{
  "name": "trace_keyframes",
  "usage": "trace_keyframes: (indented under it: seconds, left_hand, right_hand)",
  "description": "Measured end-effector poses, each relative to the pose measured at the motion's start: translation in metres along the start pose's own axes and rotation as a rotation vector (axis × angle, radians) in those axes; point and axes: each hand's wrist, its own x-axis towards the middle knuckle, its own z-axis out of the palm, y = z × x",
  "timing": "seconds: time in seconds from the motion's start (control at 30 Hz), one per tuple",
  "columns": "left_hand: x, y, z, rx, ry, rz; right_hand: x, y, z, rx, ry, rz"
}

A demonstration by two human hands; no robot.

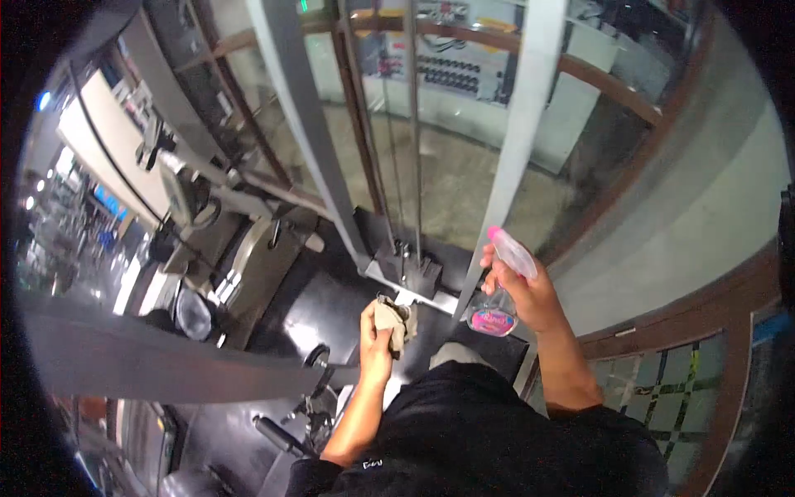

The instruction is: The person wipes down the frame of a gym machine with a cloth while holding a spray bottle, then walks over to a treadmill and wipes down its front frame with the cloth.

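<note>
My left hand [377, 344] is closed around a crumpled beige cloth [396, 323], with the thumb lying across it. In my right hand [530, 290] is a clear spray bottle [493, 320] with a pink label, a whitish trigger head and a pink nozzle tip. My fingers wrap its neck by the trigger, and the nozzle points up and left. Just ahead of both hands stands a grey metal frame of a cable machine, its right upright [515, 141] closest to the bottle. A white crossbar [414, 296] at its foot lies beyond the cloth.
The frame's left upright [302, 124] and two thin guide rods [414, 149] rise before a window. Past the glass is a rack of dumbbells [447, 73]. A thick grey beam [182, 356] crosses at left. Exercise machines [195, 199] stand farther left on black flooring [306, 306].
</note>
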Motion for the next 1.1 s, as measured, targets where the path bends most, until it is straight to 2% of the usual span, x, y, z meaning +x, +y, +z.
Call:
trace_keyframes:
  seconds: [0.03, 0.13, 0.2, 0.27, 0.4, 0.47, 0.57, 0.67, 0.7, 0.73, 0.8, 0.9, 1.1]
  left_hand:
    - [0.010, -0.020, -0.003, -0.071, -0.061, -0.020]
    - [0.016, -0.024, 0.023, -0.369, -0.157, -0.171]
    - [0.028, -0.031, 0.035, -0.388, -0.279, -0.104]
    - [0.035, -0.024, 0.060, -0.445, -0.308, -0.029]
    - [0.069, -0.007, 0.106, -0.331, -0.259, 0.095]
    - [0.080, 0.006, 0.129, -0.418, -0.215, 0.073]
    - [0.112, 0.007, 0.153, -0.428, -0.249, 0.178]
    - [0.130, 0.011, 0.171, -0.510, -0.218, 0.271]
    - [0.143, 0.003, 0.173, -0.581, -0.273, 0.313]
    - [0.147, 0.009, 0.180, -0.566, -0.183, 0.268]
    - [0.164, 0.009, 0.188, -0.571, -0.166, 0.293]
    - [0.196, 0.005, 0.196, -0.599, -0.233, 0.318]
    - [0.248, 0.042, 0.218, -0.577, -0.330, 0.349]
  right_hand:
    - [-0.006, -0.009, -0.006, 0.000, 0.034, 0.005]
    - [-0.020, -0.021, -0.022, 0.080, 0.107, 0.009]
    - [-0.025, -0.027, -0.035, 0.102, 0.122, -0.003]
    - [-0.028, -0.023, -0.055, 0.052, 0.096, -0.020]
    - [-0.029, -0.027, -0.075, -0.074, 0.070, -0.107]
    - [-0.028, -0.033, -0.084, -0.099, 0.068, -0.111]
    - [-0.024, -0.034, -0.102, -0.105, 0.010, -0.164]
    - [-0.020, -0.042, -0.105, -0.115, 0.055, -0.134]
    - [-0.019, -0.042, -0.107, -0.130, 0.075, -0.118]
    - [-0.017, -0.041, -0.109, -0.128, 0.077, -0.117]
    - [-0.015, -0.038, -0.109, -0.123, 0.091, -0.114]
    - [-0.011, -0.031, -0.103, -0.085, 0.164, -0.080]
    - [0.007, -0.017, -0.076, -0.127, 0.342, -0.123]
